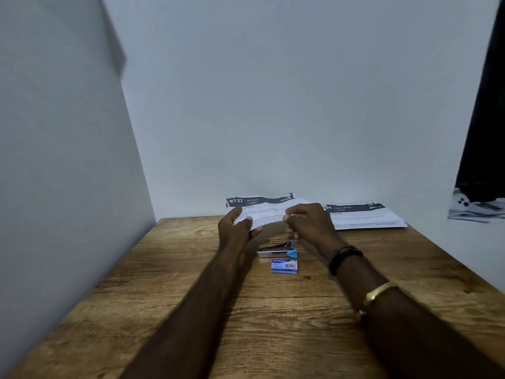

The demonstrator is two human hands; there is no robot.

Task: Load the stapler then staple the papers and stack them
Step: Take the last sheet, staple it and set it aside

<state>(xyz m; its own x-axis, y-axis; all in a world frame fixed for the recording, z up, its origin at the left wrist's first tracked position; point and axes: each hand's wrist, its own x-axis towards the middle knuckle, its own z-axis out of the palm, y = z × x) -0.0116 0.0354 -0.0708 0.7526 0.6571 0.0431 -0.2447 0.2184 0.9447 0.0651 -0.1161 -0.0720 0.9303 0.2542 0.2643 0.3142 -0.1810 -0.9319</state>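
Both hands hold a set of printed papers (266,212) with a dark header band, lifted above the wooden table (175,272) near the back wall. My left hand (236,228) grips the near left edge, my right hand (308,222) pinches the near right edge. Below the papers lies a silver stapler with blue parts (278,250), its top raised. A small blue staple box (284,266) rests just in front of it. A second stack of printed papers (366,217) lies flat at the back right of the table.
Plain walls close in the table at the left and back. At the far right a dark panel stands over a crumpled printed item (475,206) on a white surface. My right wrist wears a black band and a gold bangle.
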